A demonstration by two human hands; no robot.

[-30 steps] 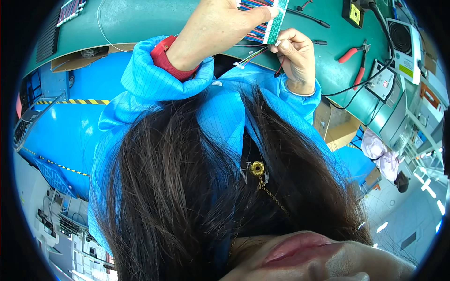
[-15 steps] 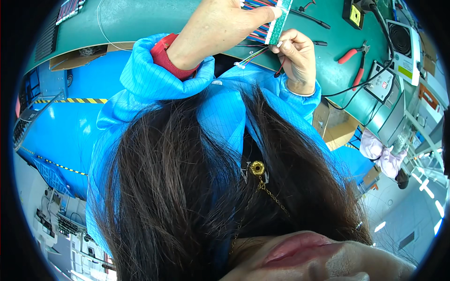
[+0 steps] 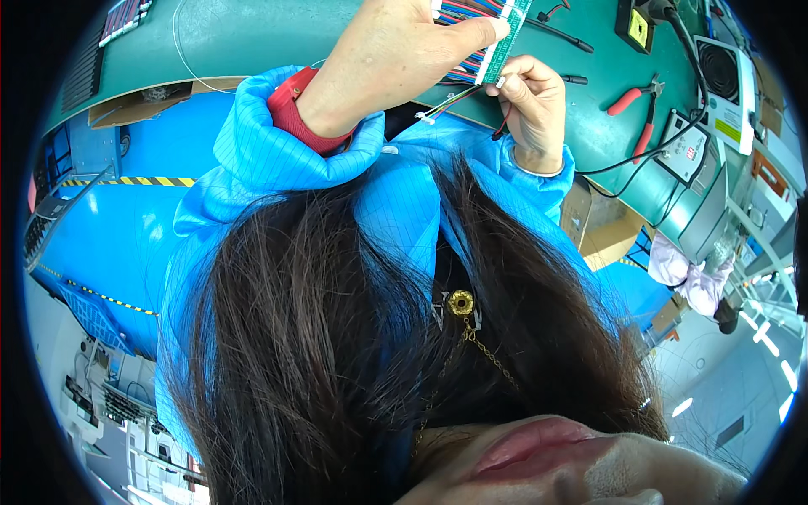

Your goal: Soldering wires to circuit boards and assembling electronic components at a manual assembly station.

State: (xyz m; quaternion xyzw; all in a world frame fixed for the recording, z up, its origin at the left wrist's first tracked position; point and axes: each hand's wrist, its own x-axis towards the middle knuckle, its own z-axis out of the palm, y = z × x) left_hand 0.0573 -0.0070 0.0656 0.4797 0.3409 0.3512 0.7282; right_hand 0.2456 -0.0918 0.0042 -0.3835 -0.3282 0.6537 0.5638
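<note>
Plastic-coated wires (image 3: 470,69), smooth tabletop (image 3: 261,42)

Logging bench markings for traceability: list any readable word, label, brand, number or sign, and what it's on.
None can be quoted reliably:
Green circuit board: white markings, too small.
Control box: red display, too small and blurred.
White fan unit: yellow-green label, print too small.
Black top: pale lettering, partly covered.
Striped tape: yellow-and-black stripes, no words visible.

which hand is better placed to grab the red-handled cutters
Likely the right hand: nearer the red-handled cutters, though pinching a white connector; the left hand holds a green circuit board.
</note>
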